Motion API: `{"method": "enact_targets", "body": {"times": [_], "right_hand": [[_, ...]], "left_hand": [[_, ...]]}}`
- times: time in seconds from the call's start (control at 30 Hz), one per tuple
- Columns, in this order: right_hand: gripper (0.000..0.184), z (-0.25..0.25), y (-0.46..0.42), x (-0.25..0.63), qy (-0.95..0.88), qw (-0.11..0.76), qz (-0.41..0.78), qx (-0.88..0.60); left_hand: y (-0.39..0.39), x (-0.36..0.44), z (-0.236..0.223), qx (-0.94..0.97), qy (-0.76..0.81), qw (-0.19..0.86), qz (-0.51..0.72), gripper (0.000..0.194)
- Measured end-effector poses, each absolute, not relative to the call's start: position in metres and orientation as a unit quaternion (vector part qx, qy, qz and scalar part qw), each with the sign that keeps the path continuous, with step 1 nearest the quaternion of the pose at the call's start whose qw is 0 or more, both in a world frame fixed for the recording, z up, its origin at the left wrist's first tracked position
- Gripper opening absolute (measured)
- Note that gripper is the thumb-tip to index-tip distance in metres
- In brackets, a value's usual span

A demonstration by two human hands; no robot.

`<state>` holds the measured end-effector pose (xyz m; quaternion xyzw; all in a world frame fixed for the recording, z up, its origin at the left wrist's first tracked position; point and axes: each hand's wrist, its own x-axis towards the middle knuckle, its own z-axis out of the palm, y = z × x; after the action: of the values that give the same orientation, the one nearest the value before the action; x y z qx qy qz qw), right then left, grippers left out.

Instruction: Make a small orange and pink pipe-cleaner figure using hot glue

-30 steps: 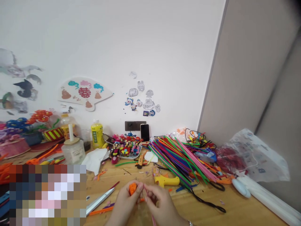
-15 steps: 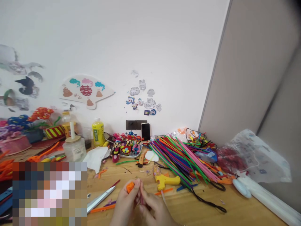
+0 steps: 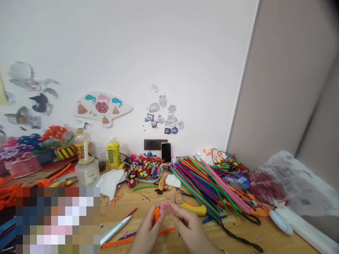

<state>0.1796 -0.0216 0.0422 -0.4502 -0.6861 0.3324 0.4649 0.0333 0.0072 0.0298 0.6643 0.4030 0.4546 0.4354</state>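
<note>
My left hand (image 3: pixel 144 233) grips a tight orange pipe-cleaner coil (image 3: pixel 156 216) at the bottom middle of the view. My right hand (image 3: pixel 189 230) pinches a pink pipe-cleaner coil (image 3: pixel 164 208), which sits against the orange coil's upper right side. The fingers hide part of both coils. A loose orange pipe cleaner (image 3: pixel 137 239) lies on the wooden table (image 3: pixel 219 240) beneath my hands. Steel-bladed scissors (image 3: pixel 116 230) lie to the left of my left hand.
A yellow glue gun (image 3: pixel 196 210) and a large heap of coloured pipe cleaners (image 3: pixel 209 185) lie beyond my right hand. Pipe-cleaner figures on a tray (image 3: pixel 144 173), a tissue (image 3: pixel 109 182), and a jar (image 3: pixel 87 173) stand further back. A pixelated patch (image 3: pixel 58 220) covers the front left.
A pink coil now shows at my fingertips, where a straight pink strand hung earlier. My hands have drawn slightly apart, and the whole scene has shifted slightly right and down in view.
</note>
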Motion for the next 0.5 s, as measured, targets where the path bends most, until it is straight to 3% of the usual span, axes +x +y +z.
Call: {"method": "enact_targets", "body": {"times": [0.37, 0.5], "right_hand": [[0.061, 0.0443, -0.031, 0.1787, -0.81, 0.3, 0.078, -0.497], [0.059, 0.0442, -0.0299, 0.1764, -0.813, 0.232, 0.008, -0.534]], "left_hand": [[0.0005, 0.0357, 0.0336, 0.72, 0.425, 0.377, 0.398, 0.017], [0.0004, 0.0369, 0.0314, 0.739, 0.422, 0.354, 0.387, 0.016]]}}
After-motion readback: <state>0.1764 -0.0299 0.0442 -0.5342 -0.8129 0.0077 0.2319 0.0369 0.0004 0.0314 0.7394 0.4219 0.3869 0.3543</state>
